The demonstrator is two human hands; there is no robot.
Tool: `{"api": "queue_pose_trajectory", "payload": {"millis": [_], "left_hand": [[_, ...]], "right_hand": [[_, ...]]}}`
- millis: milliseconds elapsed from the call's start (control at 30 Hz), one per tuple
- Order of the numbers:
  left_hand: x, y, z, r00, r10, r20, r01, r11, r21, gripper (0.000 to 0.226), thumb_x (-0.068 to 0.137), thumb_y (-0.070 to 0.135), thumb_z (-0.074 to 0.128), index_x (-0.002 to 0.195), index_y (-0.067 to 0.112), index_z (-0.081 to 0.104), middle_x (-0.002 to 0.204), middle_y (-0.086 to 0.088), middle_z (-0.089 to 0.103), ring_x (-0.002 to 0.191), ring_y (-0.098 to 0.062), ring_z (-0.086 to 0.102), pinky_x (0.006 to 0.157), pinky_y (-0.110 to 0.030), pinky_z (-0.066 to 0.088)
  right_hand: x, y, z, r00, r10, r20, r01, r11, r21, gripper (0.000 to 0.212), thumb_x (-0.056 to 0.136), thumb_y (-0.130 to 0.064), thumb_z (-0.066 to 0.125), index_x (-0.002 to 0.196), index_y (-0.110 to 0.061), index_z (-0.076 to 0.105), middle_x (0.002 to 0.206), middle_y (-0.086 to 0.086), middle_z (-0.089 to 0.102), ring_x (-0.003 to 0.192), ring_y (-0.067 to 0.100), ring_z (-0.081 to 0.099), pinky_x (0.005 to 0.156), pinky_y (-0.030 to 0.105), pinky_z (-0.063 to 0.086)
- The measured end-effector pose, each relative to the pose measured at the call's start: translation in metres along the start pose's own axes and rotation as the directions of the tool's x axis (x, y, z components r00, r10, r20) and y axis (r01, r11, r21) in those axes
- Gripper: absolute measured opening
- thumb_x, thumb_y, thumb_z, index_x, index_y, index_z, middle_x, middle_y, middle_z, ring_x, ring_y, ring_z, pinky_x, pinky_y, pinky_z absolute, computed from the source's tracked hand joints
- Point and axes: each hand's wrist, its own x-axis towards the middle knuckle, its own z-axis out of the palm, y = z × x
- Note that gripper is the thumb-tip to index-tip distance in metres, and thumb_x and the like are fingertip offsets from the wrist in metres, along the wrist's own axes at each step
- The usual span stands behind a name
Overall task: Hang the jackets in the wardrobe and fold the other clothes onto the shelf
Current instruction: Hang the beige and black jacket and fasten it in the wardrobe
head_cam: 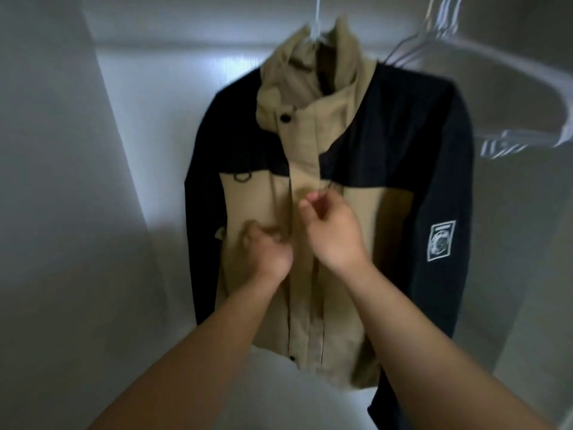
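A tan and black jacket (347, 169) hangs on a white hanger (317, 23) inside the wardrobe, front facing me, with a white patch on its sleeve. My left hand (266, 248) grips the tan front fabric left of the button placket, fingers curled into the cloth. My right hand (333, 226) is raised just right of the placket, thumb and fingers loosely curled close to the fabric; a thin dark cord seems to run to its fingertips, but blur hides whether it is held.
Several empty white hangers (508, 97) hang to the right of the jacket. The white wardrobe side wall (62, 181) stands at the left, and a pale floor or shelf surface (294, 395) lies below the jacket hem.
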Motion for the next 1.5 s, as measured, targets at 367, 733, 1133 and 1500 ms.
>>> {"api": "queue_pose_trajectory", "payload": {"millis": [367, 733, 1133, 1500], "left_hand": [[0.008, 0.188, -0.041, 0.726, 0.664, -0.179, -0.647, 0.748, 0.148, 0.044, 0.095, 0.031, 0.061, 0.135, 0.019, 0.048, 0.143, -0.002, 0.042, 0.106, -0.019, 0.06, 0.083, -0.031, 0.052], [0.023, 0.245, -0.045, 0.743, 0.669, 0.015, -0.577, 0.63, 0.52, 0.037, 0.098, 0.05, 0.048, 0.082, 0.019, 0.06, 0.089, 0.004, 0.064, 0.079, -0.017, 0.058, 0.061, -0.027, 0.034], [0.022, 0.243, -0.097, 0.809, 0.579, 0.097, -0.571, 0.815, -0.102, 0.038, 0.098, 0.052, 0.05, 0.088, 0.025, 0.075, 0.086, 0.008, 0.075, 0.081, -0.006, 0.068, 0.074, -0.022, 0.053], [0.116, 0.189, -0.093, 0.902, 0.431, 0.028, -0.431, 0.893, 0.127, 0.042, 0.102, 0.004, 0.043, 0.142, 0.01, 0.052, 0.147, -0.011, 0.05, 0.129, -0.032, 0.052, 0.092, -0.037, 0.05]], "right_hand": [[0.087, -0.102, -0.133, 0.985, -0.166, -0.037, 0.058, 0.532, -0.844, 0.034, 0.095, -0.026, 0.049, 0.124, -0.008, 0.055, 0.131, 0.017, 0.052, 0.124, 0.038, 0.043, 0.1, 0.048, 0.035], [0.102, -0.091, -0.143, 0.984, -0.156, 0.087, 0.173, 0.708, -0.684, 0.028, 0.102, -0.034, 0.04, 0.086, -0.013, 0.05, 0.095, 0.017, 0.061, 0.078, 0.035, 0.053, 0.068, 0.035, 0.039], [0.089, -0.091, -0.133, 0.965, -0.192, 0.178, 0.262, 0.698, -0.666, 0.032, 0.106, -0.039, 0.036, 0.089, -0.015, 0.049, 0.081, 0.005, 0.048, 0.063, 0.022, 0.044, 0.062, 0.034, 0.038], [0.084, -0.102, -0.163, 0.882, -0.012, 0.471, 0.34, 0.708, -0.62, 0.051, 0.081, -0.027, 0.077, 0.109, -0.021, 0.035, 0.092, 0.001, 0.05, 0.079, 0.022, 0.052, 0.059, 0.032, 0.042]]}}
